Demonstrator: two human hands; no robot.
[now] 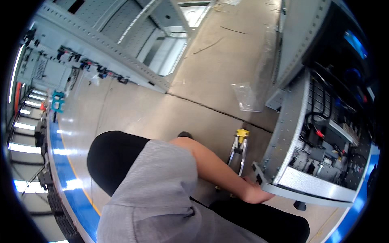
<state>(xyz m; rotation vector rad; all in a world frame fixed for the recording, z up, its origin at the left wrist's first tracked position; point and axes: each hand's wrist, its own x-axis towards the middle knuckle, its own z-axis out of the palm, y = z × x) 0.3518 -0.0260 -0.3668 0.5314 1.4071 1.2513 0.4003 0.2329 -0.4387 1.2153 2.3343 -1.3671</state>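
Observation:
My left arm, in a grey sleeve, bends across my body. My left hand (258, 192) is down at the lower front corner of an open metal cabinet (316, 184). The corner hides most of its fingers, so whether they hold anything does not show. Just beyond the hand, on the floor, is a yellow-topped piece of equipment (242, 137) with two spread silver legs; its exact kind is unclear. Inside the cabinet are black cables (318, 105), a red-tipped lead (319, 133) and several small metal and electrical parts. No part of my right hand is visible.
Grey perforated metal frames (109, 48) stand at the far left, with small parts along a rail. A clear plastic bag (246, 97) and loose strips lie on the concrete floor. My black-clad knees (115, 160) are close by. A blue floor strip (67, 162) runs at left.

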